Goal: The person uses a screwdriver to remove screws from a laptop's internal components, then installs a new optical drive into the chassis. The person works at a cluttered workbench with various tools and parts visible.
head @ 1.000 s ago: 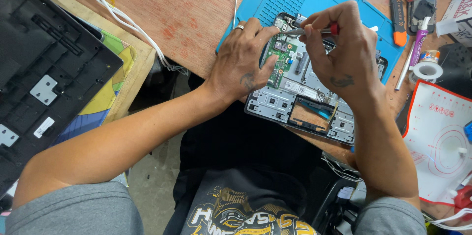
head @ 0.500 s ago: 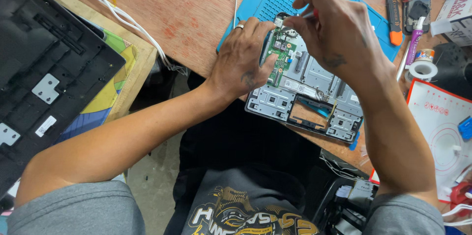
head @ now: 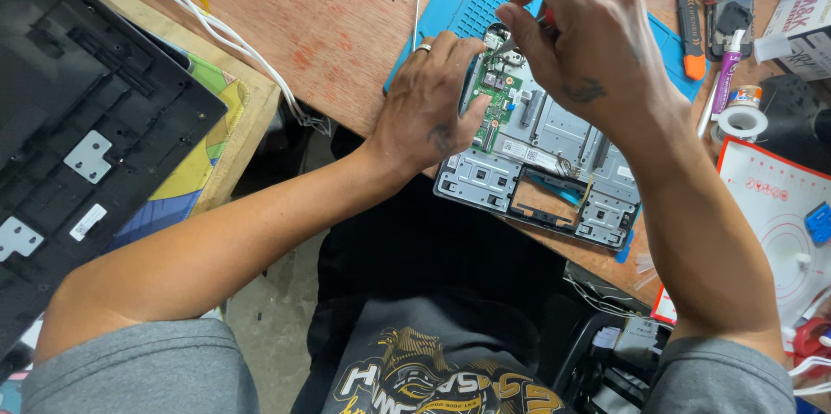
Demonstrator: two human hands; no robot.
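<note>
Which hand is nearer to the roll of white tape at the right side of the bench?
Right. The right hand is over the top of the opened laptop chassis, apart from the tape roll to its right. The left hand rests on the chassis's left edge, farther away.

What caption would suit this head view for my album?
Left hand steadies a green circuit board in a grey laptop chassis; right hand works above.

light: bright, even, diffuse | shadows: soft, under the hands | glare: none | focus: sharp | edges: slight wide-angle bend
</note>
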